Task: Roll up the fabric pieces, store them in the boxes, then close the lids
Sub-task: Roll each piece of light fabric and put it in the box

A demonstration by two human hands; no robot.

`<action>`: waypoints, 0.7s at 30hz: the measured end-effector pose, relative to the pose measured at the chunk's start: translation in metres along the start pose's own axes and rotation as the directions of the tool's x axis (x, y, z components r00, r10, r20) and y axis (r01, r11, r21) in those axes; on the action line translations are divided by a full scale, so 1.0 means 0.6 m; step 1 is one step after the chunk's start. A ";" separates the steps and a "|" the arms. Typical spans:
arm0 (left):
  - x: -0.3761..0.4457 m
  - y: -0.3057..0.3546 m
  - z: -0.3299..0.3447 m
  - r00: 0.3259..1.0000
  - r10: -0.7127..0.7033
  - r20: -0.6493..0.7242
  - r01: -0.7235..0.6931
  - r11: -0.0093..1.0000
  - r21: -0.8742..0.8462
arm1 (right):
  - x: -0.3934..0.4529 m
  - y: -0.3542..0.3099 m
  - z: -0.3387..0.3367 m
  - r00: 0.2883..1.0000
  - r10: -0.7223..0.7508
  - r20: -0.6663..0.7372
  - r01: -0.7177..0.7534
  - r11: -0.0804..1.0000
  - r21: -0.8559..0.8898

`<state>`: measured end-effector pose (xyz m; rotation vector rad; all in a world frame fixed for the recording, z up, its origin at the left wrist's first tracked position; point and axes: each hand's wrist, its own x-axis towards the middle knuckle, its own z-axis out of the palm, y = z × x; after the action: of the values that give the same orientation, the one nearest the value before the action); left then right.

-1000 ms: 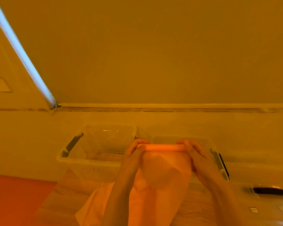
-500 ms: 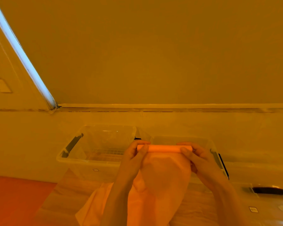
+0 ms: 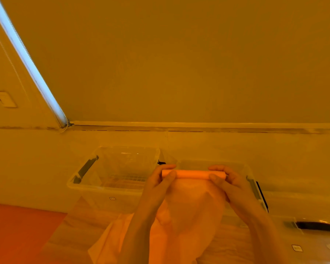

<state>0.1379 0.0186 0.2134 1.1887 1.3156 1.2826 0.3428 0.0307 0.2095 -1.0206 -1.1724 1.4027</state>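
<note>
Orange fabric (image 3: 189,212), partly wound into a tight roll (image 3: 193,174) along its top edge, is held up in front of two clear plastic boxes. The left hand (image 3: 160,182) grips the left end of the roll, its fingers (image 3: 167,167) curled over the top and the thumb pressed against the near side. The right hand (image 3: 231,182) grips the right end in the same way, fingers wrapped over the roll and thumb under it. The unrolled length of the cloth hangs down between the two forearms and spreads out over the wooden desk (image 3: 80,225) at the bottom of the view.

Behind the hands, the left box (image 3: 103,180) stands open, with a dark latch on its left rim and a grid pattern visible on its floor. The right box (image 3: 244,168) stands just beside it, mostly hidden by the hands and roll, a dark latch showing on its right side. A clear lid (image 3: 312,237) with a dark handle lies flat on the desk at far right. A pale wall rises behind the boxes, and a bright strip of light (image 3: 27,60) runs diagonally across the upper left. An orange-red surface (image 3: 17,235) fills the lower left corner.
</note>
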 end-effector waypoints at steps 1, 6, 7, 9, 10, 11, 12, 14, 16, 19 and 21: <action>0.000 0.000 0.001 1.000 0.004 0.006 -0.004 1.000 0.018 | 0.000 0.000 -0.002 1.000 0.001 0.006 -0.001 1.000 -0.008; -0.001 0.000 -0.001 0.999 0.031 -0.011 -0.031 0.999 -0.018 | 0.000 0.000 -0.006 1.000 -0.005 0.024 0.005 1.000 0.005; -0.001 0.001 -0.001 0.999 0.035 -0.017 -0.036 0.998 -0.042 | 0.000 0.001 -0.006 1.000 -0.002 0.028 0.002 1.000 0.017; -0.002 0.001 0.001 0.999 0.040 -0.013 -0.041 0.996 -0.077 | 0.001 0.003 -0.004 0.999 0.003 0.035 -0.004 0.999 0.033; -0.002 0.002 0.002 0.999 0.040 -0.012 -0.041 0.996 -0.084 | 0.001 0.004 -0.004 0.999 0.007 0.036 -0.008 0.999 0.031; -0.002 0.003 0.004 0.999 0.040 -0.014 -0.041 0.996 -0.080 | 0.002 0.005 -0.003 0.999 0.010 0.032 -0.010 1.000 0.018; -0.003 0.004 0.005 0.999 0.039 -0.018 -0.040 0.997 -0.070 | 0.003 0.006 -0.003 1.000 0.002 0.026 -0.001 1.000 -0.009; -0.004 0.003 0.006 0.998 0.056 -0.029 -0.058 0.997 -0.043 | 0.004 0.007 -0.005 1.000 -0.024 0.017 0.025 0.997 -0.068; -0.002 0.001 0.006 0.995 0.087 -0.040 -0.087 0.996 -0.014 | 0.006 0.008 -0.006 0.999 -0.043 0.023 0.045 0.995 -0.094; 0.003 -0.002 0.005 0.994 0.095 -0.061 -0.095 0.996 0.003 | 0.006 0.008 -0.004 0.998 -0.057 0.028 0.060 0.993 -0.098; 0.005 -0.001 0.006 0.993 0.104 -0.057 -0.104 0.995 0.003 | 0.004 0.007 -0.002 0.997 -0.072 0.016 0.073 0.992 -0.103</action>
<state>0.1411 0.0219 0.2125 1.2432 1.3093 1.4002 0.3429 0.0331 0.2050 -1.0321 -1.2902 1.3038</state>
